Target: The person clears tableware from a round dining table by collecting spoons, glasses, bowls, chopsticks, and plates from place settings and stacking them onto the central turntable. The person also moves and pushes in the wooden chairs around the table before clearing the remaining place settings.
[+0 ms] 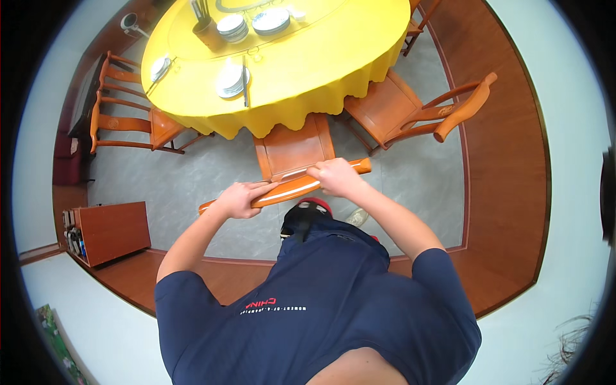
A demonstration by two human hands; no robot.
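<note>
Before me stands a wooden chair, its seat's far edge under the hanging yellow tablecloth. Both hands grip its curved top rail. My left hand is closed around the rail's left part, with fingers stretched along the wood. My right hand wraps the rail nearer its right end, knuckles up. The rail slants in view, its right end farther from my body than its left. The chair's legs and most of its back are hidden beneath the rail and my hands.
A round table with stacked plates, chopsticks and a chopstick holder is ahead. Another chair stands at the right, and more chairs at the left. A low wooden cabinet sits left; wood panelling lines the right wall.
</note>
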